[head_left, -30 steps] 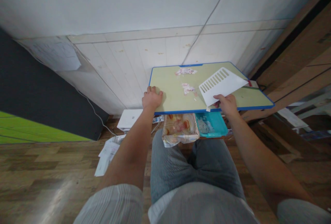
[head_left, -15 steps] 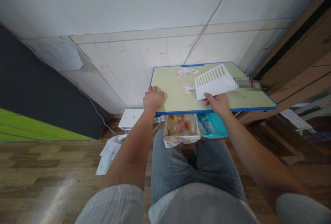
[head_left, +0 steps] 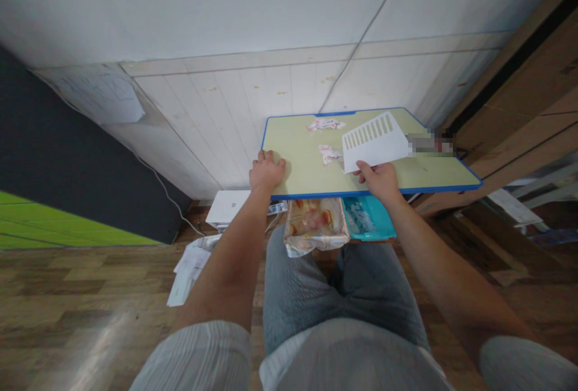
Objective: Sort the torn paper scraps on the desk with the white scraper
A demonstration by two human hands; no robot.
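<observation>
My left hand (head_left: 267,171) lies at the left edge of a pale yellow tabletop (head_left: 295,168) with a blue rim, fingers over the surface and holding nothing. In my right hand (head_left: 382,180) is a thin white slotted sheet (head_left: 377,147), gripped by its near edge between thumb and fingers. A row of long slots runs along the sheet's far side. It is tilted over the right part of the tabletop. Just left of it lies a small heap of pinkish-white scraps (head_left: 329,153), and a second heap of scraps (head_left: 326,124) sits farther back.
Under the tabletop's front edge are a cloth-lined basket (head_left: 298,245) and a turquoise tray (head_left: 383,227) with clear pieces in it. A white box (head_left: 228,205) and papers (head_left: 192,261) are on the floor at left. A blurred patch (head_left: 431,143) hides something at right.
The white slotted sheet has tilted very slightly in my right hand. My left hand stays in place at the tabletop's edge.
</observation>
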